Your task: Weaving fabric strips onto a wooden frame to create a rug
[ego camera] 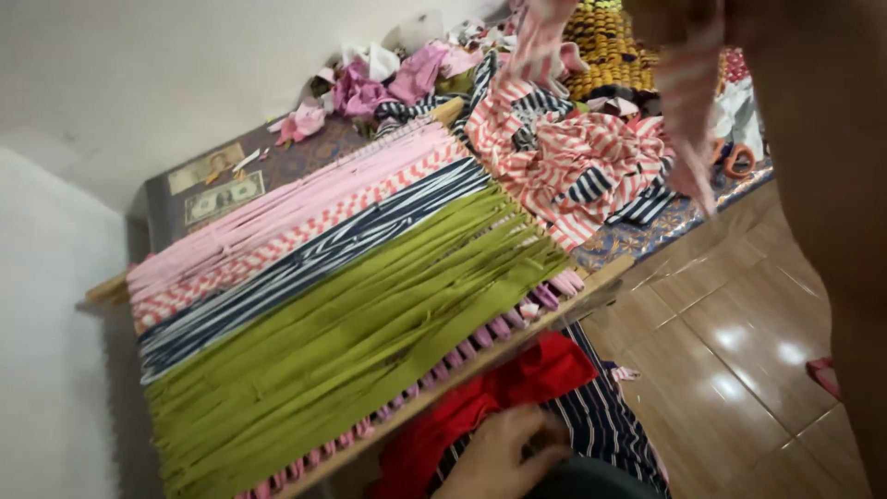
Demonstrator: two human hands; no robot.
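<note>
Right, the wooden loom frame (pixel 591 277) fills your view, its fabric strips (pixel 351 305) running long axis lower-left to upper-right. Striped red-and-white rags (pixel 573 157) are piled at the far end. One striped strip (pixel 688 120) hangs down from your right hand (pixel 684 18), which sits at the top edge, raised and blurred; can't tell how tight the grip is. Your left hand (pixel 504 457) lies low, fingers curled on red cloth (pixel 499 393), nearer the frame's bottom rail.

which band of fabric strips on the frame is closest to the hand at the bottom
The olive-green band, widest of the four, lies nearest the hand. The navy-striped, red-and-white and pink bands sit farther up the frame.
</note>
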